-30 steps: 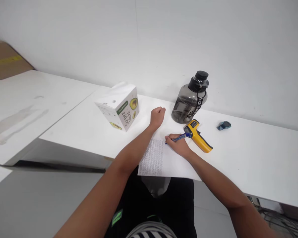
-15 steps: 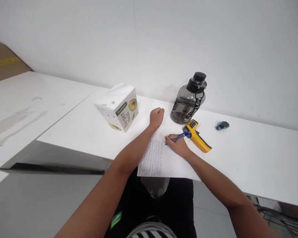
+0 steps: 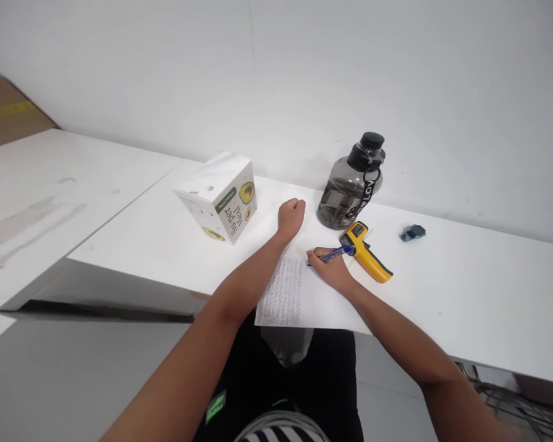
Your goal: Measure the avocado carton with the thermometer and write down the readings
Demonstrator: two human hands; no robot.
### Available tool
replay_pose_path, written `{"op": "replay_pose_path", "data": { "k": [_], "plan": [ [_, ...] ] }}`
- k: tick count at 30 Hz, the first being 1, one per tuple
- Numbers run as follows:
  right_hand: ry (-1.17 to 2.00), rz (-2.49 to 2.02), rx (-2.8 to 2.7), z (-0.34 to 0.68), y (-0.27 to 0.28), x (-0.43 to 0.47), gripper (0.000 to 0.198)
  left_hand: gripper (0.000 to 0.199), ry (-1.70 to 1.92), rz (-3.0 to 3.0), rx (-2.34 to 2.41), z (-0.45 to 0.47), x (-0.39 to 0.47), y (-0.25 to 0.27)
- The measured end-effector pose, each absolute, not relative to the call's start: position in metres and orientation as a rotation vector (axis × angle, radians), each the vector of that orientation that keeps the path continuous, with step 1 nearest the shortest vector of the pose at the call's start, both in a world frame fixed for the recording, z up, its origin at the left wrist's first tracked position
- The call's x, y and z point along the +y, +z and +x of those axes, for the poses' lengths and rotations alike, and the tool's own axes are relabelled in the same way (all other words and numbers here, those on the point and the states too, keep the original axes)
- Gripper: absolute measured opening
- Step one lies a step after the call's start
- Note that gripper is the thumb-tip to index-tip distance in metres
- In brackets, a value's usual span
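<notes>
A blue pen [image 3: 335, 254] is pinched in my right hand [image 3: 329, 269], its tip down at a sheet of paper [image 3: 325, 307] lying at the table's front edge. Dense rows of dark handwriting fill the left part of the sheet; the right part, below my hand, is bare white. My left hand [image 3: 291, 217] is curled into a fist on the table above the paper, and nothing shows in it. Its forearm crosses the sheet's left edge. Just beyond my right hand lies a yellow and black infrared thermometer [image 3: 367, 255], close to the pen's upper end.
A white box with avocado pictures [image 3: 221, 199] stands left of my fist. Behind the thermometer, a large grey bottle with a black cap [image 3: 348, 184] stands near the wall. A small teal device [image 3: 413, 232] lies farther right. A cardboard box [image 3: 13, 113] is at the far left.
The camera view has shifted very slightly. Both hands stay in nearly the same place, with the pen still held at the paper.
</notes>
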State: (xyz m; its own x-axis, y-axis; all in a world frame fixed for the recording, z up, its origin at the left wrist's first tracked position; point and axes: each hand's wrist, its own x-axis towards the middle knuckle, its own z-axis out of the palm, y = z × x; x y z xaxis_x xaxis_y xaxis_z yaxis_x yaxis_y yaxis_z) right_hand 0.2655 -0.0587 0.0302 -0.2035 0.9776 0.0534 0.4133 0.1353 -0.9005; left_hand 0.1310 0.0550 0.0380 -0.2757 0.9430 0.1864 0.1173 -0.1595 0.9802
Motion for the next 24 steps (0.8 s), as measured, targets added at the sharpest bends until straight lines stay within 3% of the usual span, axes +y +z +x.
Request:
{"op": "replay_pose_path", "data": {
  "k": [24],
  "plan": [
    [1.004,-1.387,-1.66,0.2679,0.0359,-0.0583,0.046,0.045,1.513,1.258,1.372,0.1313,0.056,0.0348]
  ]
}}
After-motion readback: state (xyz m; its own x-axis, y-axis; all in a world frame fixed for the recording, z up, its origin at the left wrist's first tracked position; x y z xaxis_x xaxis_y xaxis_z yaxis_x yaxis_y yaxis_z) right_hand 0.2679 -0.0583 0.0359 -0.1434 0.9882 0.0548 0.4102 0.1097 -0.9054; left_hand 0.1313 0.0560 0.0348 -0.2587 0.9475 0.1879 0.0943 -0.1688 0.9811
